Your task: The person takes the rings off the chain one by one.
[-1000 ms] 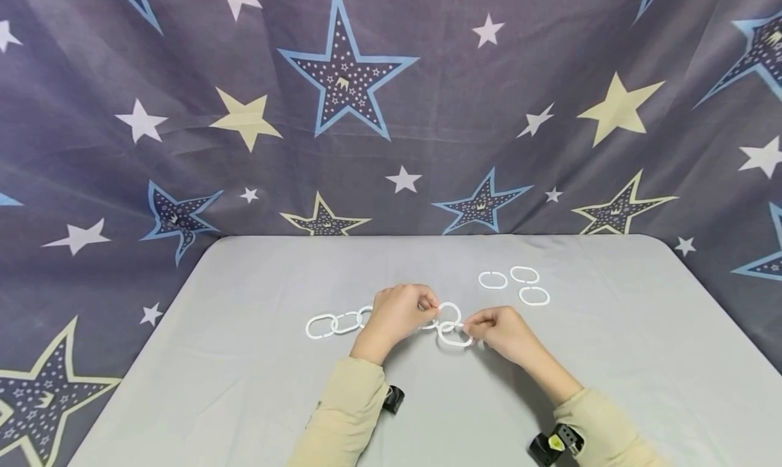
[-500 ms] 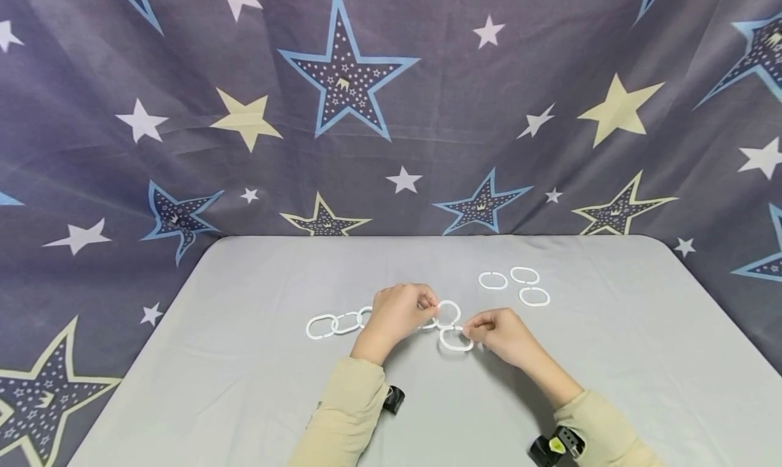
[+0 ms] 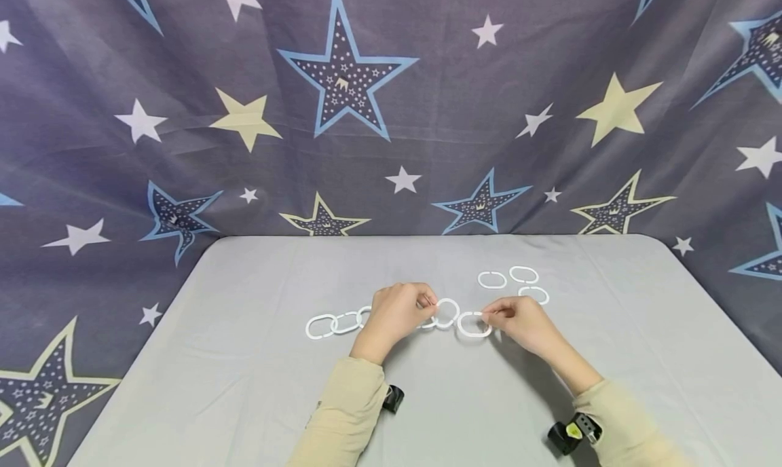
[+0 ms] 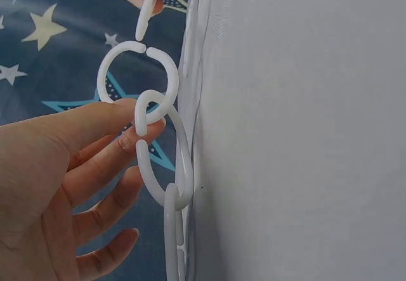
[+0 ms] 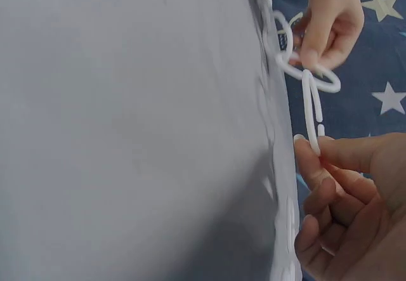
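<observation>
My left hand [image 3: 397, 314] pinches a white plastic chain link [image 4: 172, 71] between thumb and index finger; the link has a small gap in its side. Hooked through it is the end of a chain of white links [image 3: 320, 326], which runs left along the table and is partly covered by my left hand. On the right, the thumb and index finger of my right hand [image 3: 518, 321] pinch another white link [image 3: 474, 334]. That link's near end lies right at the gap side of the left-held one in the left wrist view, and overlaps it in the right wrist view.
Three loose white links [image 3: 492, 288] lie on the grey-covered table [image 3: 244, 385] at the back right, just beyond my right hand. A star-patterned cloth [image 3: 391, 148] hangs behind the table and along its sides.
My right hand has moved right and slightly away from me with its link, which has gone from under the left-held link to its right side. My left hand has hardly moved.
</observation>
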A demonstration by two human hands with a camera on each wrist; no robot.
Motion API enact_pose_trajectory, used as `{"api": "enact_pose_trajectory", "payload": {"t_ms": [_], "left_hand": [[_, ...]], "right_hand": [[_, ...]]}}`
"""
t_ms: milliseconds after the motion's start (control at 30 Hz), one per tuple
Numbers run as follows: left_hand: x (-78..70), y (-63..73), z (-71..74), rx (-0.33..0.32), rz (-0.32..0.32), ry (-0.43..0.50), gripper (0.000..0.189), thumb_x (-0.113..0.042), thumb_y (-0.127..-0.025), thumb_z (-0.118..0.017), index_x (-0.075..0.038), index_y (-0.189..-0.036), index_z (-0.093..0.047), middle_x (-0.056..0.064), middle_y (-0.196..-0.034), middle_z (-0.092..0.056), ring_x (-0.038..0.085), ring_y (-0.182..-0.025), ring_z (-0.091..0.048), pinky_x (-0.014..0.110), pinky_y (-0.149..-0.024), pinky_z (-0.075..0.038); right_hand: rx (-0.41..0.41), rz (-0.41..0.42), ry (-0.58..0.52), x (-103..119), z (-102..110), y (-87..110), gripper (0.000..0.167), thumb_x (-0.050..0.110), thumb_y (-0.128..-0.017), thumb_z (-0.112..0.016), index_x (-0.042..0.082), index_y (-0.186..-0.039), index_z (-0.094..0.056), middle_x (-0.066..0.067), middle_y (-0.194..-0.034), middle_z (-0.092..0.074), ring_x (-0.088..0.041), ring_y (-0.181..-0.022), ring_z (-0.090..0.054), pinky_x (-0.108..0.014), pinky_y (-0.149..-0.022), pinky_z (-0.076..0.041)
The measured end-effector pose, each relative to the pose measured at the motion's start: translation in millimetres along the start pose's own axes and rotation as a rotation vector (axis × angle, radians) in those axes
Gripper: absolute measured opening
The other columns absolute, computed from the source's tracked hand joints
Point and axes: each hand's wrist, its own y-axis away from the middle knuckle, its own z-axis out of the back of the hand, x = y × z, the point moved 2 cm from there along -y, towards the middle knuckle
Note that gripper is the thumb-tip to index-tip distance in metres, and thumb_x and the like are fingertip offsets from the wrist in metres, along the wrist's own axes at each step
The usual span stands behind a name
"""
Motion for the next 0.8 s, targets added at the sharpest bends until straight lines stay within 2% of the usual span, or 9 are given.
{"api": "enact_pose_trajectory", "payload": {"t_ms": [233,500,800], "left_hand": [[0.1,-0.3,0.7,0.001,0.004,0.004,0.004,-0.028,-0.085,-0.078,-0.027,-0.086,-0.074,-0.018,-0.079,-0.07,0.006,-0.072,-0.061,0.031,-0.07,-0.046],[0.2,-0.1,0.6,-0.002,0.004,0.005,0.005,-0.028,-0.085,-0.078,-0.026,-0.087,-0.074,-0.019,-0.078,-0.07,0.005,-0.071,-0.06,0.029,-0.07,-0.045],[0.8,-0.5,0.3,0.004,0.008,0.005,0.005,-0.028,-0.085,-0.078,-0.026,-0.087,-0.074,-0.019,-0.078,-0.07,0.004,-0.071,-0.06,0.029,-0.07,-0.045]], "right_hand": [[-0.058,0.038,0.133,-11,21,-13.6,0.013,0.011,-0.089,-0.072,-0.001,-0.094,-0.075,-0.009,-0.082,-0.074,-0.016,-0.074,-0.066,-0.031,-0.068,-0.049],[-0.081,0.06,0.216,-27,36,-31.0,0.011,0.01,-0.089,-0.07,0.0,-0.091,-0.075,-0.009,-0.081,-0.074,-0.015,-0.073,-0.063,-0.035,-0.069,-0.047],[-0.058,0.013,0.307,-27,41,-38.2,0.013,0.017,-0.088,-0.073,0.005,-0.088,-0.076,-0.005,-0.08,-0.073,-0.015,-0.072,-0.062,-0.035,-0.067,-0.047]]}}
